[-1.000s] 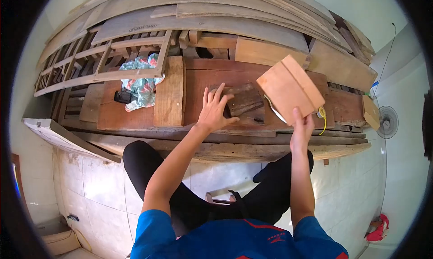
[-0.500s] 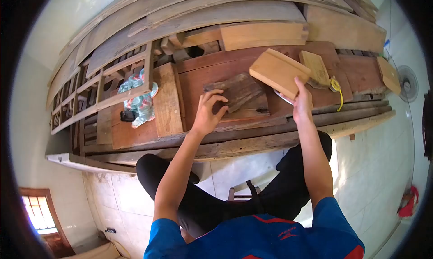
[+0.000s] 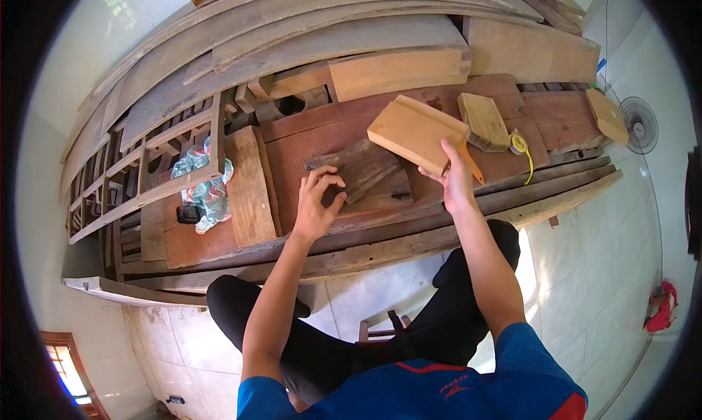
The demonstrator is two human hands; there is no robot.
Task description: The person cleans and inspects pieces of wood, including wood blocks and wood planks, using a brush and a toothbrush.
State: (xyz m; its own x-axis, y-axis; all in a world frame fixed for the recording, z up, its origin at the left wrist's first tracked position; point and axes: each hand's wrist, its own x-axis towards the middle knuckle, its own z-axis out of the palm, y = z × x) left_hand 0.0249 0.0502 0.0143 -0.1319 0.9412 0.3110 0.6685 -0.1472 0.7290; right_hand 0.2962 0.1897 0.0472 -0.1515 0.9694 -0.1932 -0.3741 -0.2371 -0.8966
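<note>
My right hand point(image 3: 455, 180) grips the near right corner of a light wooden block point(image 3: 417, 133), which is held tilted above the reddish boards. An orange strip point(image 3: 472, 164) shows beside that hand, against the block. My left hand point(image 3: 319, 200) rests with curved, parted fingers at the left end of a dark rough wood piece point(image 3: 358, 167) and holds nothing. Under the dark piece lies a flat brown board point(image 3: 387, 195). Right of the held block are a smaller wooden block point(image 3: 482, 120) and a yellow tape measure point(image 3: 518, 143).
A slatted wooden frame point(image 3: 150, 159) and a crumpled plastic bag point(image 3: 208, 193) lie at the left, near a thick plank point(image 3: 254, 189). Long planks point(image 3: 292, 50) are stacked behind. A fan point(image 3: 638, 126) stands at the far right, and a beam point(image 3: 365, 255) runs along the front.
The view has shifted, so most things appear further left. The held block has turned slightly, and the orange strip now shows beside my right hand. My left hand keeps its pose.
</note>
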